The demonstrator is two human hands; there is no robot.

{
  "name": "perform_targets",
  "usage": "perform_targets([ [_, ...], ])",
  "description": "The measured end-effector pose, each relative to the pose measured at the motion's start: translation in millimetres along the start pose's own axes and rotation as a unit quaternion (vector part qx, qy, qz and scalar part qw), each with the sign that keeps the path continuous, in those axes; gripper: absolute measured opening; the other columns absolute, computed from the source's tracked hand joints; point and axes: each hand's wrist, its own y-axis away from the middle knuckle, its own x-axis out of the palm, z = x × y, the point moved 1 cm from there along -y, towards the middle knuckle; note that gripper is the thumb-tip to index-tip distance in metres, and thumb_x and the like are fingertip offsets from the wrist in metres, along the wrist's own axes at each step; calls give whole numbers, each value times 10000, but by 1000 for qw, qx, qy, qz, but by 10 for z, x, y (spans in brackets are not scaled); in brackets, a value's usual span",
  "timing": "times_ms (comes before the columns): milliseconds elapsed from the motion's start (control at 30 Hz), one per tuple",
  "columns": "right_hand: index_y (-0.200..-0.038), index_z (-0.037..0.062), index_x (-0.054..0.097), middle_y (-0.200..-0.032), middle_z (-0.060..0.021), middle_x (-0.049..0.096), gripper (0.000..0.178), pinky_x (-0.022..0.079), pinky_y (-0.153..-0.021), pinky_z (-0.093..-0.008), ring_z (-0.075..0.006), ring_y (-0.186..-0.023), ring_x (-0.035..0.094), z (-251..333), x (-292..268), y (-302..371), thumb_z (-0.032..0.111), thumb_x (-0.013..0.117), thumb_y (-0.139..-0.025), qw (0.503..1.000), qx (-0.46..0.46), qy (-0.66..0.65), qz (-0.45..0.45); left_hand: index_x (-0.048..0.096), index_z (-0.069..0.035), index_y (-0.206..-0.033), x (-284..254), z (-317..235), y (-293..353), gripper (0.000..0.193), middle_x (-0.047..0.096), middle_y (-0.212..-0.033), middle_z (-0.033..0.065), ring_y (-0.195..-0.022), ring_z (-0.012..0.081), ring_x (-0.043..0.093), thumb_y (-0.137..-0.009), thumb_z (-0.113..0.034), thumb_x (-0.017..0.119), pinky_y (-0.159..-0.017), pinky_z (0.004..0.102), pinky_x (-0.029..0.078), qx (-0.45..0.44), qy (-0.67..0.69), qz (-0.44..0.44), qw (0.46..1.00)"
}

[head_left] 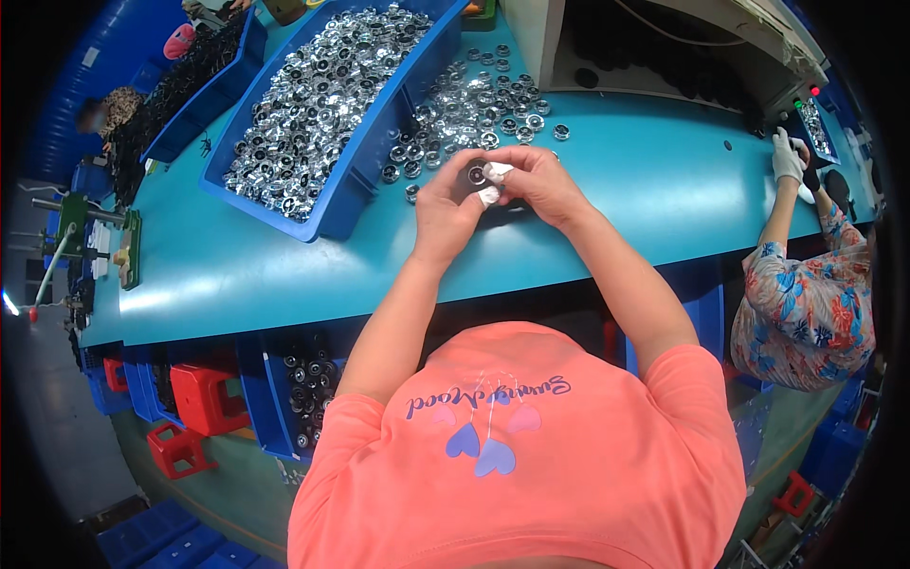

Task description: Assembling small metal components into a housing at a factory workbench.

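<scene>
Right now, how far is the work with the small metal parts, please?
Done: I cannot tell which parts are finished. A loose pile of shiny round parts lies on the teal table. In hand: the left hand and right hand hold one round part between them. Left: the blue bin looks full of similar parts.

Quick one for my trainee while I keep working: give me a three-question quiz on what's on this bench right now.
1. True or false: both hands, left hand and right hand, meet on one small round metal part.
2. Where are most of the shiny parts? A. blue bin B. red stool C. floor
3. What colour is the tabletop?

Key: 1 true; 2 A; 3 teal-blue.
</scene>
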Motion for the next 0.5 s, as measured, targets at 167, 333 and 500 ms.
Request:
perform_targets([
  [167, -1081, 9, 723, -885, -36, 705, 237, 534, -629, -235, -83, -725, 640, -12, 22, 18, 107, 692, -868, 999, -7, 41, -16, 643, -51, -1274, -2, -4, 15, 487, 699, -1049, 22, -925, 92, 661, -806, 67, 708, -774, 244, 545, 9, -30, -4, 1000],
  [333, -1071, 13, 720, -853, -27, 694, 221, 533, -626, -236, -85, -729, 645, -50, 39, 24, 100, 681, -872, 997, -13, 68, -37, 674, -95, -1240, -3, -9, 18, 504, 722, -1006, 81, -871, 144, 697, -766, 75, 692, -752, 276, 559, 145, -267, -15, 953],
  [500, -1080, 19, 717, -861, -27, 697, 225, 531, -625, -240, -89, -731, 646, -94, 33, 7, 106, 683, -875, 997, -11, 68, -46, 682, -111, -1238, -10, 22, 12, 508, 727, -980, 98, -842, 169, 705, -759, 59, 704, -748, 287, 562, 161, -329, -15, 930],
])
